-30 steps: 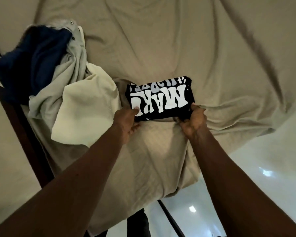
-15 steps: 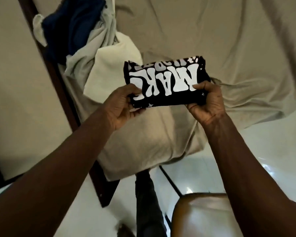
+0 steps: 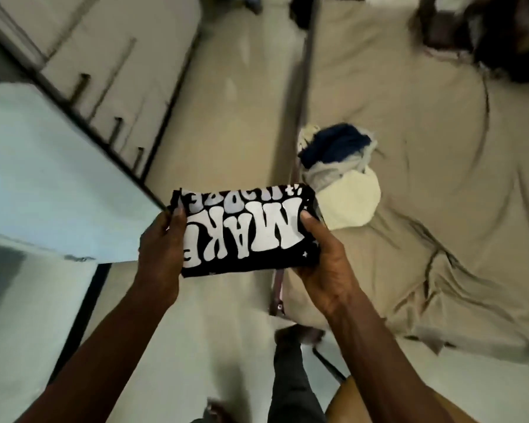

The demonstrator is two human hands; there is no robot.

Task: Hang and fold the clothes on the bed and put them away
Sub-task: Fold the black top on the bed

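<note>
The bed (image 3: 440, 178), under a wrinkled beige sheet, fills the right side of the view. The floor (image 3: 226, 117) runs between it and a cupboard (image 3: 110, 56) with long dark handles at the upper left. A pale panel (image 3: 49, 184) with a dark edge lies on the near side of that cupboard; whether it is a door I cannot tell, because the picture is blurred. On the bed, close to its left edge, lies the pile of clothes (image 3: 339, 175), dark blue, grey and cream, not yet folded.

The folded shirt (image 3: 245, 233), black with big white letters, is not on the bed; it is in the air above the floor, just to the left of the bed edge and nearer to the person than the pile. Its long axis goes from left to right, a little tilted, and each short end is in one hand. The left hand (image 3: 161, 248) grips the left end and the right hand (image 3: 321, 257) grips the right end; each thumb is clamped on the printed face, and the other fingers pass under the cloth, out of sight.

I judge that the folding of this piece is finished and that the putting away comes next. The cupboard is on the side of the left hand and the bed on the side of the right hand, so the left end would arrive first there; the shirt should stay flat between both grips, otherwise the folds can open.
</note>
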